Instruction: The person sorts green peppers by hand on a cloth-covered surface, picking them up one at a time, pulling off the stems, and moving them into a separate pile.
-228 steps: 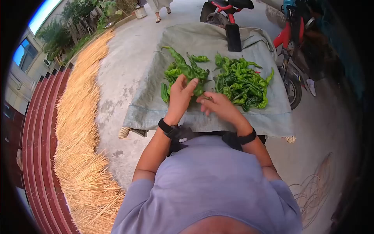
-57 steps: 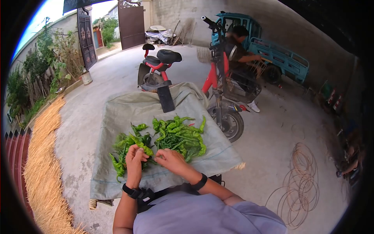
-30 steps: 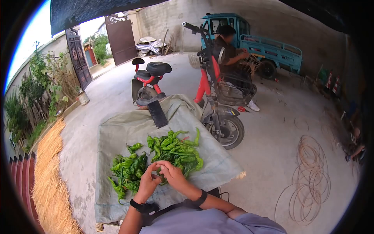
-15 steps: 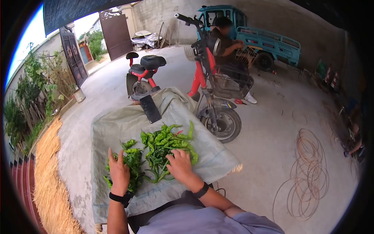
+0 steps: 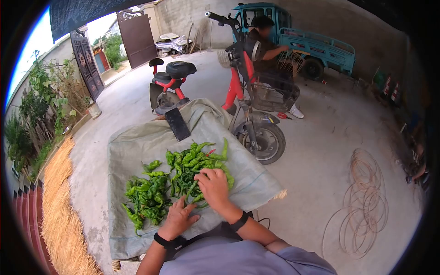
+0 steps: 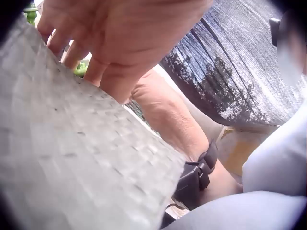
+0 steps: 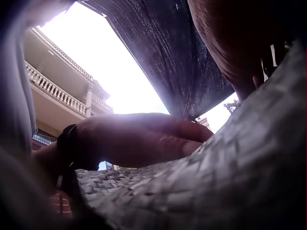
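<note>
Two heaps of green peppers lie on a grey-green woven sheet in the head view: a left heap (image 5: 147,197) and a wider right heap (image 5: 185,160). The right hand (image 5: 214,188) reaches over the near side of the right heap, its bent fingertips on a long green pepper (image 5: 192,189). Between the heaps' near ends, the left hand (image 5: 178,221) is low at the sheet with fingers spread. The left wrist view shows its palm (image 6: 120,43) above the weave, with bits of green past the fingers. Woven material hides the right fingertips in the right wrist view.
A black phone (image 5: 177,124) lies at the sheet's (image 5: 247,183) far side. Beyond stand a red electric scooter (image 5: 236,89), a seated person (image 5: 270,59) and a blue cargo tricycle (image 5: 316,48). Coiled wire (image 5: 364,201) lies right; straw (image 5: 59,201) lines the left.
Earlier both hands met over the peppers, then parted. Since half a second ago the left hand has left the left heap, moving right and nearer the body. The right stays at its heap.
</note>
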`<state>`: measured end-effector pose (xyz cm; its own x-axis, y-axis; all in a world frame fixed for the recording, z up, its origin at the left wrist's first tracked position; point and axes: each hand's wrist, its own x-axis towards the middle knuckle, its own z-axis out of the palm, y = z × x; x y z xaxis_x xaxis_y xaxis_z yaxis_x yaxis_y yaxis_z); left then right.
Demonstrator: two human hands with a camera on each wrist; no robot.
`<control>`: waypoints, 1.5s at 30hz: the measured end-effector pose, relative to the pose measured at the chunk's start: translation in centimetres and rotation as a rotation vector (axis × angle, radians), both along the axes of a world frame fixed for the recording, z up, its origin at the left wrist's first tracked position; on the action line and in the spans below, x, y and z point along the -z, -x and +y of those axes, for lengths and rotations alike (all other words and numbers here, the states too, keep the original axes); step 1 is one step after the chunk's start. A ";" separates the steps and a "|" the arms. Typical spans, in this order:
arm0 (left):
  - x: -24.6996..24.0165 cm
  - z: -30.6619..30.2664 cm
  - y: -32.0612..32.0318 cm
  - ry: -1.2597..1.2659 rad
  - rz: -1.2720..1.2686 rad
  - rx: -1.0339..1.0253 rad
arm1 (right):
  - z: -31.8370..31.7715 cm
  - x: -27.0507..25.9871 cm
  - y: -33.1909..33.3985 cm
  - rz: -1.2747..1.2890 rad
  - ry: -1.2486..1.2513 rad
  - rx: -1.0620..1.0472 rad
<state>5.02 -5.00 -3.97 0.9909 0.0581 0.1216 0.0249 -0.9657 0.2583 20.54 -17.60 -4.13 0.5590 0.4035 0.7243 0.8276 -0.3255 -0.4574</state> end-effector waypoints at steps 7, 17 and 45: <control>-2.3 -1.2 2.8 -0.084 -0.001 0.090 | -0.7 -2.6 -1.0 0.109 -0.412 -0.054; -0.5 -2.2 6.0 -0.362 0.002 0.065 | -1.4 -3.3 -2.6 1.004 -0.936 -0.500; -6.2 3.4 2.8 0.589 -0.159 -0.304 | 4.6 -2.7 0.7 1.189 -0.349 -0.841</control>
